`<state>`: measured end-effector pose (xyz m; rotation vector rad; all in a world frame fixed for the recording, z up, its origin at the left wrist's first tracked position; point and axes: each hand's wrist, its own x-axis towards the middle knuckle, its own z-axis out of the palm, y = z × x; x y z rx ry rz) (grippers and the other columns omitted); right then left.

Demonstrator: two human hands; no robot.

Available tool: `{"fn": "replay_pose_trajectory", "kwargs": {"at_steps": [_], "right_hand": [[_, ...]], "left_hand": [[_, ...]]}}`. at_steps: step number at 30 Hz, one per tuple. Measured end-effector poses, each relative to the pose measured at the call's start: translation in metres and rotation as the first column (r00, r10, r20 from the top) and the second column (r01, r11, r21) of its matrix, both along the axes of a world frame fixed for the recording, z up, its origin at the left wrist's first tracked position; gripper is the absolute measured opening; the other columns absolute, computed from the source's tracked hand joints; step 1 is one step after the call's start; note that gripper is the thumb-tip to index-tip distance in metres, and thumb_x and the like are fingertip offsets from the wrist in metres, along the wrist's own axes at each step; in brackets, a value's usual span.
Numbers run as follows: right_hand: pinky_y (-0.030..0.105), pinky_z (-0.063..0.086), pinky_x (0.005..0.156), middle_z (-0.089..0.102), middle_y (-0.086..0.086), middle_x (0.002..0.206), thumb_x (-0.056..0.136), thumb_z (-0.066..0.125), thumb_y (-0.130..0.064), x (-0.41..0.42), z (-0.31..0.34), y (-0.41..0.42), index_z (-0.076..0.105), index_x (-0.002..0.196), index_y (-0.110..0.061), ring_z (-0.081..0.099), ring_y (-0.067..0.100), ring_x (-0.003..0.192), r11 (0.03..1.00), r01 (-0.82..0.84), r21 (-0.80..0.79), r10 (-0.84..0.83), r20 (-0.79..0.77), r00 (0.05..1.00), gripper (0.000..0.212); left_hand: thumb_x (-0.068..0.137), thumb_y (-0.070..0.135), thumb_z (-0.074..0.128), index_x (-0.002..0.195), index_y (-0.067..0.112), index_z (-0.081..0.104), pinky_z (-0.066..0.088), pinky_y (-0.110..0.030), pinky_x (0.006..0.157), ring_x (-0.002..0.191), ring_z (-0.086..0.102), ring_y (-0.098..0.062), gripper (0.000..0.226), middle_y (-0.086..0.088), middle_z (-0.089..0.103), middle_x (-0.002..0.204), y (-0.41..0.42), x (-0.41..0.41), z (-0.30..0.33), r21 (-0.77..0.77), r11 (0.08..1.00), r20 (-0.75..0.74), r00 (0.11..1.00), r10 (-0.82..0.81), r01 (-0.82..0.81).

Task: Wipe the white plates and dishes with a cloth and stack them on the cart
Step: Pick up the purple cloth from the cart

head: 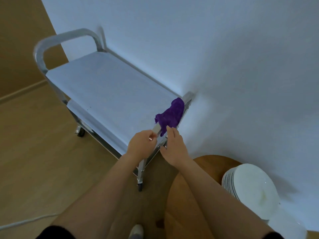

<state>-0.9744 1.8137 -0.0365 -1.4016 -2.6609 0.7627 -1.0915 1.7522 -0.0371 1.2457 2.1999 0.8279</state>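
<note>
At cart [107,87] end rail: purple cloth [170,116] draped; right hand [174,147] open, touching it; left hand [140,145] pinches rail. Step: fetching cloth; next, grasp it, then plates [250,185].

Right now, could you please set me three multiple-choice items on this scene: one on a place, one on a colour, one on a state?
1. Where does the crumpled cloth lie?
A. on the near end of the metal cart's top shelf
B. on the floor
C. on the plates

2. What colour is the cloth?
A. green
B. purple
C. white

3. How is the stack of round white plates?
A. on the cart
B. held in both hands
C. untouched on the round wooden table

Key: 1 A, it drapes over the shelf's end rail; 2 B, plainly purple; 3 C, left hand and right hand are both at the cart.
</note>
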Motion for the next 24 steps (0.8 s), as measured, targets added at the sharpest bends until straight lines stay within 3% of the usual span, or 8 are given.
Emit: {"fn": "replay_pose_trajectory", "kwargs": {"at_steps": [7, 11, 15, 17, 20, 22, 24], "right_hand": [[0.041, 0.026, 0.114, -0.005, 0.008, 0.158, 0.092, 0.057, -0.027, -0.030, -0.023, 0.027, 0.003, 0.150, -0.026, 0.006, 0.033, 0.144, 0.978, -0.066, 0.197, 0.039, 0.140, 0.989, 0.079], [0.037, 0.034, 0.108, 0.014, 0.012, 0.155, 0.093, 0.056, -0.014, -0.041, -0.026, 0.033, 0.029, 0.143, -0.023, 0.024, 0.033, 0.137, 0.960, 0.001, 0.282, -0.019, 0.062, 0.998, 0.058], [0.028, 0.047, 0.092, 0.052, 0.010, 0.116, 0.092, 0.054, -0.005, -0.039, -0.011, 0.044, 0.056, 0.113, -0.008, 0.049, 0.019, 0.099, 0.938, 0.024, 0.345, 0.011, -0.099, 0.995, 0.022], [0.023, 0.046, 0.081, 0.054, 0.008, 0.098, 0.094, 0.049, -0.006, -0.031, -0.001, 0.043, 0.059, 0.099, -0.003, 0.047, 0.014, 0.083, 0.951, 0.076, 0.300, -0.010, -0.215, 0.977, 0.011], [0.016, 0.037, 0.069, 0.047, 0.002, 0.086, 0.095, 0.044, -0.005, -0.014, 0.009, 0.028, 0.050, 0.084, -0.010, 0.044, 0.010, 0.073, 0.966, 0.137, 0.221, -0.057, -0.336, 0.940, 0.014], [0.010, 0.035, 0.062, 0.046, -0.001, 0.082, 0.096, 0.042, -0.005, 0.001, 0.013, 0.016, 0.045, 0.080, -0.013, 0.043, 0.006, 0.066, 0.968, 0.181, 0.174, -0.101, -0.391, 0.915, 0.017], [0.008, 0.035, 0.056, 0.046, -0.003, 0.074, 0.095, 0.041, -0.005, 0.019, 0.018, 0.006, 0.043, 0.075, -0.017, 0.042, 0.004, 0.061, 0.965, 0.232, 0.124, -0.155, -0.448, 0.881, 0.023]], "left_hand": [[0.092, 0.021, 0.049, 0.098, 0.013, 0.067, 0.038, -0.012, 0.065, 0.081, 0.056, -0.011, 0.020, -0.001, 0.065, 0.092, 0.006, -0.015, -0.014, 0.051, 0.998, 0.058, 0.997, 0.045, -0.048], [0.092, 0.021, 0.051, 0.095, 0.016, 0.067, 0.041, -0.014, 0.066, 0.080, 0.056, -0.011, 0.017, 0.004, 0.062, 0.087, 0.006, -0.013, -0.022, 0.079, 0.994, 0.103, 0.992, 0.073, -0.081], [0.091, 0.019, 0.053, 0.093, 0.018, 0.067, 0.046, -0.019, 0.063, 0.075, 0.057, -0.010, 0.014, 0.003, 0.065, 0.089, 0.005, -0.007, -0.029, 0.129, 0.984, 0.122, 0.987, 0.105, -0.121], [0.090, 0.017, 0.054, 0.094, 0.017, 0.066, 0.041, -0.013, 0.060, 0.073, 0.056, -0.008, 0.012, 0.001, 0.065, 0.090, 0.006, 0.000, -0.031, 0.160, 0.979, 0.121, 0.987, 0.108, -0.127], [0.086, 0.012, 0.060, 0.101, 0.013, 0.062, 0.037, -0.009, 0.067, 0.083, 0.057, -0.011, 0.015, -0.004, 0.065, 0.097, 0.006, 0.018, -0.030, 0.266, 0.957, 0.063, 0.993, 0.104, -0.117], [0.077, 0.013, 0.071, 0.113, 0.009, 0.056, 0.045, -0.019, 0.080, 0.096, 0.054, -0.016, 0.039, -0.009, 0.060, 0.112, 0.002, 0.036, -0.028, 0.369, 0.923, -0.010, 0.992, 0.124, -0.111], [0.067, 0.018, 0.080, 0.127, 0.007, 0.049, 0.045, -0.043, 0.096, 0.116, 0.049, -0.030, 0.068, -0.016, 0.049, 0.130, -0.002, 0.055, -0.030, 0.423, 0.904, -0.131, 0.982, 0.135, -0.068]]}}
